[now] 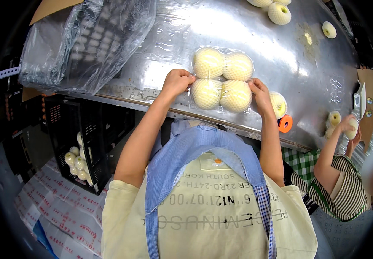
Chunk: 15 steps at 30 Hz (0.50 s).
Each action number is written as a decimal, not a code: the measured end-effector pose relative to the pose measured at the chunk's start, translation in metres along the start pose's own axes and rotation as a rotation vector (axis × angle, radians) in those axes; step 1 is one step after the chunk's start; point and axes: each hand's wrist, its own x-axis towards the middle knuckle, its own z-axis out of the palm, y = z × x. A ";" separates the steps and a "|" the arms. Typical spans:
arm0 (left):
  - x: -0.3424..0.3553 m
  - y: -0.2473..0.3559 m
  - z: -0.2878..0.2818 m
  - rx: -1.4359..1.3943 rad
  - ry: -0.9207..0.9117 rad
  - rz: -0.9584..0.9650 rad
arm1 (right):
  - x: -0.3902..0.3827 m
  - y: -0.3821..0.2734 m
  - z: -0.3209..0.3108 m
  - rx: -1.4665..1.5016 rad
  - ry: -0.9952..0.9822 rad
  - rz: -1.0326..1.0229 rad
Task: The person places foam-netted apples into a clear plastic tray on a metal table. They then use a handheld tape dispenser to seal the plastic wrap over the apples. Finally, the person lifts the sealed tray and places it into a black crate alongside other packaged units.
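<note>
A clear plastic clamshell box [223, 79] lies on the metal table in front of me. Inside it are several round, pale yellow fruits [238, 65] wrapped in foam nets. My left hand [178, 82] is closed on the box's left edge, its thumb and fingers pinching the rim about midway along. On the opposite edge, my right hand [261, 94] has its fingers closed at the rim. Just right of my right wrist sits a loose netted fruit [278, 105], partly hidden by the forearm. Beside that is an orange tape roll [285, 124].
Clear plastic packaging [95, 47] covers the table's left end. More netted fruits [279, 13] rest at the far side. A black crate [76, 142] with fruit stands below left. At right, a co-worker's hands [349, 124] hold a fruit near a cardboard piece [370, 112].
</note>
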 end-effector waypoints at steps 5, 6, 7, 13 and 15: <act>0.009 -0.012 0.004 0.039 0.099 0.005 | 0.001 0.002 -0.001 -0.038 -0.011 -0.001; 0.008 -0.009 0.005 0.043 0.118 0.005 | 0.003 0.004 -0.003 -0.031 -0.013 -0.006; 0.005 -0.007 0.006 0.011 0.132 0.013 | 0.005 0.007 -0.005 -0.023 -0.015 -0.012; -0.010 -0.020 0.009 -0.050 0.109 0.120 | -0.018 0.020 0.008 0.015 0.152 -0.005; -0.020 -0.032 0.010 -0.123 0.057 0.116 | -0.033 0.037 -0.001 0.043 0.160 0.082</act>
